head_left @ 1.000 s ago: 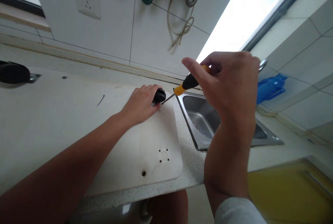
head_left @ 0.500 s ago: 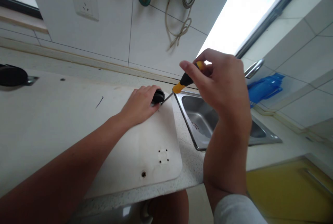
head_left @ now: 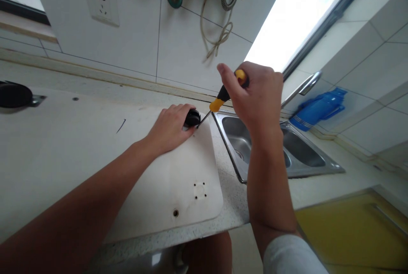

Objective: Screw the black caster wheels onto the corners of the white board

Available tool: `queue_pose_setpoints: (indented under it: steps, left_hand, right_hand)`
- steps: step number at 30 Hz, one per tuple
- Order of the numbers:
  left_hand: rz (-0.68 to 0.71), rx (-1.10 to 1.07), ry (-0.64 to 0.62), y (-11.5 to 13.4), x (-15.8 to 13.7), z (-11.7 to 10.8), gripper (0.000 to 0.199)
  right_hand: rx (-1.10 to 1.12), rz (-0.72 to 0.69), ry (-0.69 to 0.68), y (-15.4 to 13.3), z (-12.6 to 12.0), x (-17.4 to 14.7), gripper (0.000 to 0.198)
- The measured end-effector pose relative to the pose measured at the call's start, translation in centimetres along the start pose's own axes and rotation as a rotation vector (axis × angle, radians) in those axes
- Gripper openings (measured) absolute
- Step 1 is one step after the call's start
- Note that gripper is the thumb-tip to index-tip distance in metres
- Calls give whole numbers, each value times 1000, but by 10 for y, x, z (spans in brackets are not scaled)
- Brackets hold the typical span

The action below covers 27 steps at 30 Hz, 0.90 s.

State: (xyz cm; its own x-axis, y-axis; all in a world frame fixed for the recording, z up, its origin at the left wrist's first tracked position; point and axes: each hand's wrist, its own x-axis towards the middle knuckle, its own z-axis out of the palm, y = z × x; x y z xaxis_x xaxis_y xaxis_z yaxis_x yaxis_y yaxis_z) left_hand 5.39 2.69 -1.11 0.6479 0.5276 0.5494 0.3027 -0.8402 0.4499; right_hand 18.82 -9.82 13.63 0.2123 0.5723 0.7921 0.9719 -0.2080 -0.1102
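Note:
My right hand (head_left: 259,95) grips a screwdriver (head_left: 219,98) with a black and yellow handle, thumb raised off the grip. Its shaft slants down and its tip meets the base of a black caster wheel (head_left: 192,118). Around that caster my left hand (head_left: 170,128) is closed, holding it against a white board (head_left: 153,193) near its far right corner. Most of the caster's mounting plate is hidden by my fingers. A second black caster (head_left: 14,95) with a metal plate sits at the board's far left.
Small screw holes (head_left: 200,190) and a larger hole (head_left: 176,213) mark the board's near right part. Right of it lies a steel double sink (head_left: 237,134) with a tap (head_left: 302,87). A blue thermos-like jug (head_left: 318,108) stands behind. Looped cord (head_left: 219,42) hangs on the tiled wall.
My right hand and forearm have shifted left and turned around the screwdriver, showing more of the sink and blue jug. My left hand stays on the caster.

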Motion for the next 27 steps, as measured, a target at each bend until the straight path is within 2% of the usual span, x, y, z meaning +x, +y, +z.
queue_pose_setpoints:
  steps: [4,13,20,25,27]
  left_hand:
    - [-4,-147,5,-4,2,-4,63]
    - [96,-129,32,-4,-1,-4,59]
    - [72,-198,64,-5,1,-5,56]
    - [78,-225,82,-5,1,-3,56]
    - [75,-230,78,-4,1,-3,55]
  right_hand:
    - [75,-37,4,3,6,1,56]
    - [44,-16,-37,-9,-2,-4,61]
    - [252,-86,-84,-5,12,-4,28]
    - [306,-111,-131,-5,18,-6,19]
    - [285,-102,-134,-6,24,-9,21]
